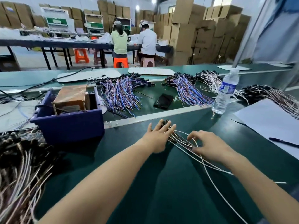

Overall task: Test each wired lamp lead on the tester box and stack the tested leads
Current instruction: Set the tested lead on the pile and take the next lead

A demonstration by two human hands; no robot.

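A small bundle of white-wired lamp leads (181,141) with black sockets lies on the green bench in front of me. My left hand (159,135) rests flat on its socket end, fingers spread. My right hand (208,146) presses down on the wires with curled fingers, touching them near the middle of the bundle. The tester box (72,98), brown and copper-coloured, sits inside a dark blue bin (68,126) to the left. A large heap of brown-and-white leads (21,162) covers the bench at the far left.
Beyond a metal rail lie piles of purple-blue leads (119,92), a black phone (163,101), a water bottle (225,92) and more white leads (265,94). White paper with a pen (283,142) is at the right. Two people sit at a far table.
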